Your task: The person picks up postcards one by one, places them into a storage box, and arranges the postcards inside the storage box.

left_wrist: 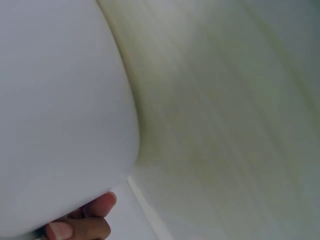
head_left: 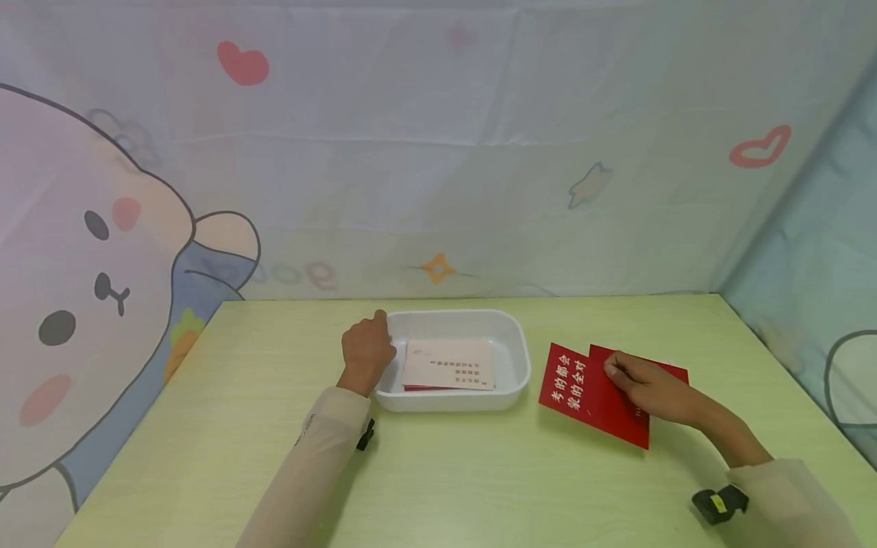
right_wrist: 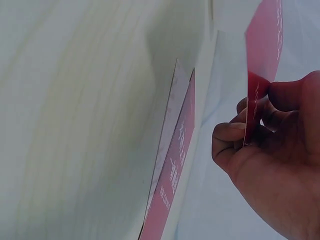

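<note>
My left hand (head_left: 368, 352) grips the left end of a white plastic tray (head_left: 518, 359), and its fingertips (left_wrist: 103, 204) curl at the edge in the left wrist view. Inside the tray lies a pale printed card (head_left: 445, 361) with a red edge showing beneath it. To the right of the tray, my right hand (head_left: 654, 387) pinches a red card (head_left: 572, 388) with white characters by its edge, between thumb and fingers. Another red card (head_left: 674, 371) shows behind that hand. In the right wrist view, a red card (right_wrist: 172, 185) rests low on the table, overlapping a pale one (right_wrist: 167, 120).
The pale wooden table (head_left: 466, 479) ends at the back against a printed cloth backdrop (head_left: 425, 190). A dark clip-like wrist device (head_left: 719, 504) hangs by the right sleeve, and another (head_left: 366, 434) by the left.
</note>
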A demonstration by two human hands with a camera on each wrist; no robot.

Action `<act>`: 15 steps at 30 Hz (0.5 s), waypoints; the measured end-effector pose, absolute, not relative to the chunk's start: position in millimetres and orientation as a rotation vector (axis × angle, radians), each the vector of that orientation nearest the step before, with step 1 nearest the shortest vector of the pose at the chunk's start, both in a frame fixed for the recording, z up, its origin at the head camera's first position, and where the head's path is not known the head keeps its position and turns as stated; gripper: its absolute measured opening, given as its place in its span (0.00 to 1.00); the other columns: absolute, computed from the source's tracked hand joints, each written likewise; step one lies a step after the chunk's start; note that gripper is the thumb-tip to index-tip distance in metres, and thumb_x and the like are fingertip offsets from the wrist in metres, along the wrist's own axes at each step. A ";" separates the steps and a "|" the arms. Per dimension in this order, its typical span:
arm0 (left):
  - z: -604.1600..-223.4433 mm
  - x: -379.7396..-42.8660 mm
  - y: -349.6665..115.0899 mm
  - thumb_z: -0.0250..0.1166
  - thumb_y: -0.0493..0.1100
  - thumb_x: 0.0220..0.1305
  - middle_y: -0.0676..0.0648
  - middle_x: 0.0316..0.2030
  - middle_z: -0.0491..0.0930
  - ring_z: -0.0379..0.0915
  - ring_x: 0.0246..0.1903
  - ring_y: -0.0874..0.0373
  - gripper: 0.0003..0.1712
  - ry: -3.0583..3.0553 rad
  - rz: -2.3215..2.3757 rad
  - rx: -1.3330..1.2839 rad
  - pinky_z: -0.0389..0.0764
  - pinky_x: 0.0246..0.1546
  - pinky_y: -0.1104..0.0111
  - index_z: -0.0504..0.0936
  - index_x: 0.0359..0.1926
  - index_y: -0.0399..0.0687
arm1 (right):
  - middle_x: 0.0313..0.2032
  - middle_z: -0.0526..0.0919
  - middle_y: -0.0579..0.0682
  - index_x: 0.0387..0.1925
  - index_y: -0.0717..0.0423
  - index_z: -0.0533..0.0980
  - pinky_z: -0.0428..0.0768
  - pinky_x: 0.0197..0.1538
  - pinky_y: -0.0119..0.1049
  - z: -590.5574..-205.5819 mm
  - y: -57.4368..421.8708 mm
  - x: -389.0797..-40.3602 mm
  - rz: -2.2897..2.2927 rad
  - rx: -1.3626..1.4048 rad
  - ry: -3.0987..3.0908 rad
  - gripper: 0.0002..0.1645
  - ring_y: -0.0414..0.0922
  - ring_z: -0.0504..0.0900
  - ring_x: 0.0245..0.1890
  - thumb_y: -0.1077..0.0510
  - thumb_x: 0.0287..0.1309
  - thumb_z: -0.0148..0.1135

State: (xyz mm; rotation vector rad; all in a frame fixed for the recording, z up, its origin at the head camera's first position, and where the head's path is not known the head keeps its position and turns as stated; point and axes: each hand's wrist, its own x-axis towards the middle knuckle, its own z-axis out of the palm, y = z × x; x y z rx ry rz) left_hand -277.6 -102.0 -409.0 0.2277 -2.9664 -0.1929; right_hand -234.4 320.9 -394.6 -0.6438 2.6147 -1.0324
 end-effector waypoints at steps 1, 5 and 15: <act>-409.0 -277.7 -102.2 0.63 0.42 0.61 0.41 0.32 0.85 0.80 0.26 0.50 0.15 -2.969 -0.192 0.229 0.82 0.30 0.58 0.75 0.48 0.42 | 0.28 0.70 0.50 0.45 0.60 0.64 0.71 0.26 0.29 -393.8 320.1 -234.6 -1.029 -0.638 2.615 0.12 0.37 0.69 0.23 0.53 0.73 0.45; -409.2 -278.1 -102.7 0.63 0.42 0.61 0.42 0.32 0.85 0.80 0.26 0.50 0.17 -2.977 -0.184 0.234 0.82 0.30 0.58 0.75 0.50 0.42 | 0.30 0.70 0.51 0.47 0.59 0.63 0.72 0.28 0.29 -391.2 316.6 -235.6 -1.008 -0.610 2.621 0.14 0.39 0.70 0.25 0.51 0.73 0.45; -408.4 -277.9 -102.1 0.63 0.41 0.60 0.42 0.30 0.83 0.78 0.24 0.51 0.14 -2.981 -0.183 0.229 0.81 0.28 0.59 0.74 0.46 0.43 | 0.30 0.70 0.51 0.49 0.58 0.63 0.72 0.28 0.29 -389.3 310.6 -238.7 -1.038 -0.650 2.615 0.14 0.39 0.70 0.25 0.52 0.73 0.46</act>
